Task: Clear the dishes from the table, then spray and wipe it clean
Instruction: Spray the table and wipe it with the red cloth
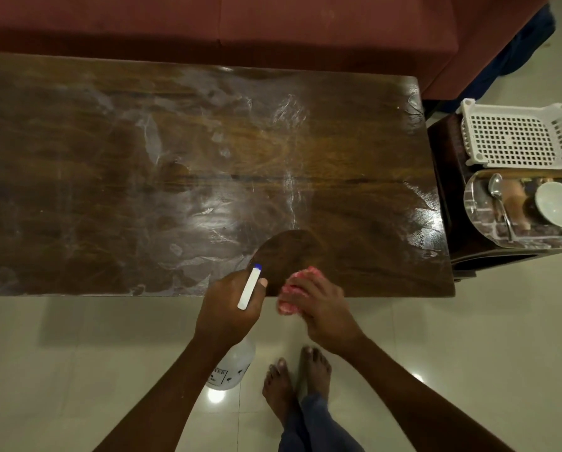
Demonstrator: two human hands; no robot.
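Head view: left hand [229,303] wrapped around the neck of a spray bottle [232,365], index finger forward by the trigger. Bottle long axis roughly vertical, clear body hanging below the hand over the floor [77,370], just off the near edge of the table [110,177]. White spray head with blue nozzle tip [257,266] points away from the person and slightly right, over the near table edge. Right hand [319,309] closed on a bunched pink cloth [292,290] at the near edge, just right of the nozzle; whether the cloth touches the wood is hard to tell, it's blurred. Table top shows wet streaks across most of its surface, plus one dark patch just beyond the hands. On a side stand [449,197] to the right: white basket [514,137], clear tray [478,223] holding a spoon [498,197] and a white bowl [557,205].
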